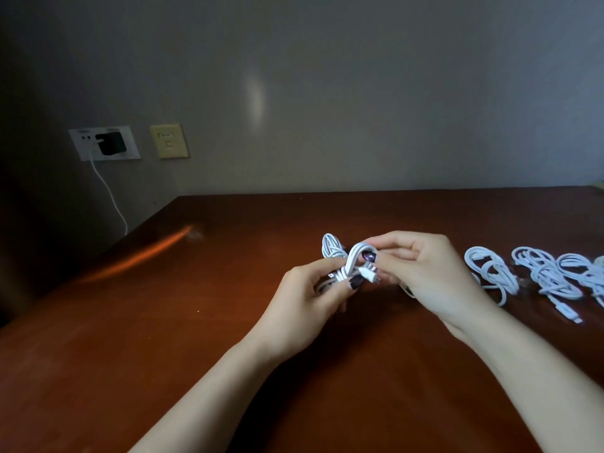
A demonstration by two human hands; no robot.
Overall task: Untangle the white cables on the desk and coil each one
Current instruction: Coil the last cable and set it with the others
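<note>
Above the middle of the brown desk (202, 322) I hold a bundled white cable (346, 259) between both hands. My left hand (304, 302) grips the bundle from the left, thumb pressed near its small connector (371, 277). My right hand (425, 273) pinches a loop of the same cable from the right with thumb and fingers. To the right, other white cables lie on the desk: one coil (490, 273) close to my right hand, a looser bunch (552, 279) beyond it with a plug end trailing toward me, and another at the frame's right edge (598, 276).
The desk meets a grey wall at the back. On the wall at the left sit a white socket plate with a black charger (109, 143) and a white lead hanging down from it, plus a yellowish plate (169, 141). The desk's left edge runs diagonally.
</note>
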